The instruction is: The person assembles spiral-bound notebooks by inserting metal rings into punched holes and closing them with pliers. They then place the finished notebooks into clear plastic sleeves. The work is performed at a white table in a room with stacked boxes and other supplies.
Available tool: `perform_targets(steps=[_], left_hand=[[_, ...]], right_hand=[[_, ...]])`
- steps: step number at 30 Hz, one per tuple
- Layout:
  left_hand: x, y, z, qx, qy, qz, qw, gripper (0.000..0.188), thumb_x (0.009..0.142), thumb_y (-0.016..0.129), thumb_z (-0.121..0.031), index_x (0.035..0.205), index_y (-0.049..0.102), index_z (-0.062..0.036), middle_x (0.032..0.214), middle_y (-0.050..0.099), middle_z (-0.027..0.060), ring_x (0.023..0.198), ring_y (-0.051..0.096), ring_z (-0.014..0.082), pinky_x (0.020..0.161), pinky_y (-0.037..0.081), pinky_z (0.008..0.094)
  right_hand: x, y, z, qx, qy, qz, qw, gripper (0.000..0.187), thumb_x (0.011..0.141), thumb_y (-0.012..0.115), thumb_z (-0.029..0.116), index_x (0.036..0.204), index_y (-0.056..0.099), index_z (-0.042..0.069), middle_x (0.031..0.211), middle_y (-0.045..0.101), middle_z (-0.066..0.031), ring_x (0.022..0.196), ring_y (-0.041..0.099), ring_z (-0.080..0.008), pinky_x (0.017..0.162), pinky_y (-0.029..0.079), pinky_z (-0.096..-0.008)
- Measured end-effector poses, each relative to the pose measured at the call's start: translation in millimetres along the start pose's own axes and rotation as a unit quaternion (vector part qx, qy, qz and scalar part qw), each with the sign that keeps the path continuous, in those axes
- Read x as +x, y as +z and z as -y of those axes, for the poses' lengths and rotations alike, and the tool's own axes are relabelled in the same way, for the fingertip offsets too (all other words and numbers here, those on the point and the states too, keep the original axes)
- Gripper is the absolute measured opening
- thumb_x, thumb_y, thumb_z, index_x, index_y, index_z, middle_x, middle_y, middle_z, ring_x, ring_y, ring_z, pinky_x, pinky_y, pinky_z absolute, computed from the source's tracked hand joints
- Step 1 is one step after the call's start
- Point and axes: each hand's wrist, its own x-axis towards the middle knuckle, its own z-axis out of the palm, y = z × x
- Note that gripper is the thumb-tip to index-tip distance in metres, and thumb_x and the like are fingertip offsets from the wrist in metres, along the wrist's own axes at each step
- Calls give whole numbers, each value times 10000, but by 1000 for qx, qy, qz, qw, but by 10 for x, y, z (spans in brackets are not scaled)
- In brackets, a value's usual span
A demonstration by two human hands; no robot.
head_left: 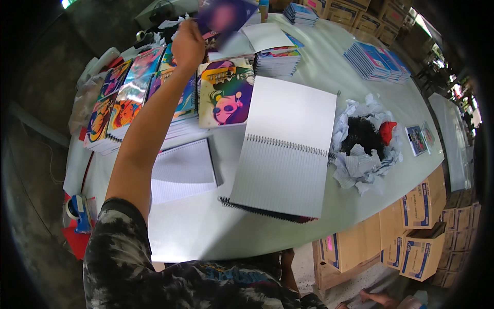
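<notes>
- Dispenser (81, 215): blue, holding a tape roll, near the table's (190, 226) left edge; a pale label on it, too small to read.
- Stacks (126, 105): spiral books, bright cartoon covers, some with printed lettering.
- Pad (185, 170): open, ruled.
- Left hand (188, 45): fingers closed on the left edge of the purple book (225, 16), raised over the far side of the table; its cover is too blurred to read.
- Top book (225, 93): large stylised title over a pink figure.
- Notebook (282, 154): open, ruled lower page.
- Right hand (288, 260): mostly hidden at the near edge; cannot tell how its fingers stand.
- Crumpled paper (360, 167): around dark and red material.
- Cartons (419, 206): dark-blue printed labels; one bears a pink tag (330, 243).
</notes>
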Motion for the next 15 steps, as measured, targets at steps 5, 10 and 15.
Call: perform_targets(steps=[5,10,15], left_hand=[[-684,-704,-498,-633,-436,162,619,302,880,360,-183,1025,566,-16,912,622,94,793,595,213,735,486,315],[-1475,-692,-588,-620,-580,198,490,384,959,237,-220,1238,434,-45,1233,512,122,1091,517,267,958,374,452],[-1093,-458,-330,-678,-582,102,437,308,959,296,-214,1184,453,-75,1207,501,113,1096,495,262,980,336,497]], right_hand=[[30,3,207,7,-84,-25,996,150,844,603,111,918,585,-18,777,583,-25,709,512,-118,659,409,-271],[14,205,344,10,-143,-19,989,138,858,578,123,893,579,-11,766,569,-32,720,510,-120,661,405,-266],[-318,489,980,9,-263,-40,964,168,885,534,124,945,561,-30,793,562,-44,723,514,-124,674,416,-267]])
